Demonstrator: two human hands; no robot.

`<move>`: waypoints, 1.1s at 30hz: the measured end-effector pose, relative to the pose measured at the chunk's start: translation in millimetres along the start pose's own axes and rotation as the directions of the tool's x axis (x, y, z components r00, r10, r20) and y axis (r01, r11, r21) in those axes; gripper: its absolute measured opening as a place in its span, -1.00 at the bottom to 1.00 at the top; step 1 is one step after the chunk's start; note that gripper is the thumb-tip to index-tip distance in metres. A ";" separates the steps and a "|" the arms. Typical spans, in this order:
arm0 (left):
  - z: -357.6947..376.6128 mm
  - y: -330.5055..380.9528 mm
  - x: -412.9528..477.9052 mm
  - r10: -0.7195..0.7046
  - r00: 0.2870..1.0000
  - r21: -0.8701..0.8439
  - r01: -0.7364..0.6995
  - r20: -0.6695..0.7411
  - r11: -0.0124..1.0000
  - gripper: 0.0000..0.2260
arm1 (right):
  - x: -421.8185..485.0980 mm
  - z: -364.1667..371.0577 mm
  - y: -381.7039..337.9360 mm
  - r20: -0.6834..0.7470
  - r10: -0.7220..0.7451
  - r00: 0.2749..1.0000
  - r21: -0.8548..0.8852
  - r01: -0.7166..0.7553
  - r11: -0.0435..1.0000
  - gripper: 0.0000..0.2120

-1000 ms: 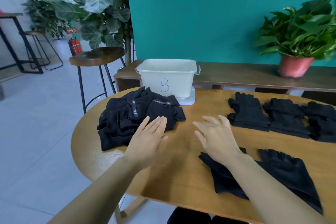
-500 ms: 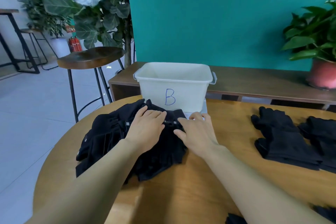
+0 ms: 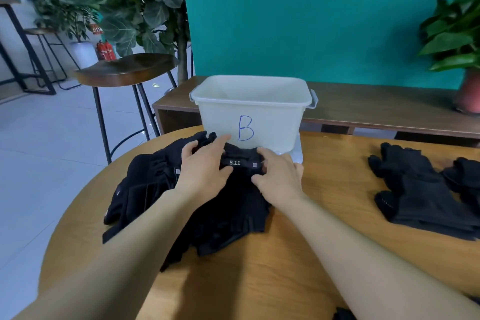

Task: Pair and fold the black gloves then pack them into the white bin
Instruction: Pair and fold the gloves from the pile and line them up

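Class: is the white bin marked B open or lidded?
Open. The white bin has no lid on its rim, and its bare inner walls show. Its floor is hidden, so how full it is cannot be told.

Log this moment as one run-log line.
stage: glove handling | left hand: grips labelled black glove atop glove pile | right hand: grips same glove | white bin: behind pile, floor hidden | spare gloves: table right

Left hand (image 3: pixel 205 169) and right hand (image 3: pixel 280 176), side by side, pinch a glove (image 3: pixel 241 184) with curled fingers (image 3: pixel 219 143)
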State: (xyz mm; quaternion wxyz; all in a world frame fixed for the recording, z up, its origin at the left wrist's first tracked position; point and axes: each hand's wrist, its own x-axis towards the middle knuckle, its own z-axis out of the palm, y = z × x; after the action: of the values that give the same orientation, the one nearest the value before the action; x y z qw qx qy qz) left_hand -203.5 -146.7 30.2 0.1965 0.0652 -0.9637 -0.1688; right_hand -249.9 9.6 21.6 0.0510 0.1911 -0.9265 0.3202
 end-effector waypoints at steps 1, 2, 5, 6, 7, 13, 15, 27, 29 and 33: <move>-6.5 1.1 -1.4 -0.025 1.000 -0.099 0.025 -0.002 0.995 -0.43 | -3.1 -6.4 -1.8 0.012 0.036 0.999 0.064 -0.037 0.997 -0.59; -12.4 2.0 0.1 -0.055 0.998 -0.212 0.055 0.007 0.976 -0.43 | -2.6 -12.1 -2.9 0.031 0.068 0.997 0.139 -0.072 0.988 -0.62; -45.1 21.2 -8.1 -0.093 0.984 -0.554 0.162 0.151 0.817 -0.48 | -16.9 -47.9 -9.5 0.130 0.096 0.987 0.448 -0.145 0.882 -0.76; -57.2 30.7 -13.0 -0.079 0.979 -0.623 0.180 0.187 0.762 -0.54 | -24.2 -63.5 -11.9 0.167 0.087 0.982 0.499 -0.160 0.852 -0.82; -68.9 40.8 -18.2 -0.060 0.976 -0.663 0.187 0.210 0.725 -0.63 | -32.9 -80.9 -15.2 0.201 0.083 0.976 0.512 -0.177 0.841 -0.86; -116.3 99.7 -57.8 0.051 0.942 -0.700 0.209 0.331 0.683 -0.83 | -87.9 -162.1 -11.6 0.312 0.063 0.948 0.464 -0.210 0.861 -0.87; -120.7 118.4 -71.5 0.077 0.931 -0.722 0.223 0.357 0.656 -0.83 | -111.3 -178.9 -8.9 0.333 0.047 0.942 0.486 -0.215 0.847 -0.94; -116.0 195.5 -119.5 0.190 0.926 -0.649 0.072 0.325 0.757 -0.85 | -196.2 -227.2 26.6 0.186 0.098 0.978 0.549 -0.186 0.815 -0.93; -114.5 202.6 -123.4 0.194 0.929 -0.648 0.062 0.316 0.759 -0.84 | -201.1 -231.8 31.3 0.162 0.102 0.981 0.551 -0.176 0.816 -0.91; -109.6 214.1 -127.2 0.181 0.938 -0.654 0.062 0.297 0.754 -0.84 | -209.5 -239.6 39.3 0.146 0.099 0.984 0.557 -0.165 0.814 -0.91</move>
State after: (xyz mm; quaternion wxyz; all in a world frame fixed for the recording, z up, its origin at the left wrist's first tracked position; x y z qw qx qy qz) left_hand -56.1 45.0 154.8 0.0416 -0.0690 -0.8640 -0.4969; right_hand -78.7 252.1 142.8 -0.0813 0.1502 -0.8020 0.5724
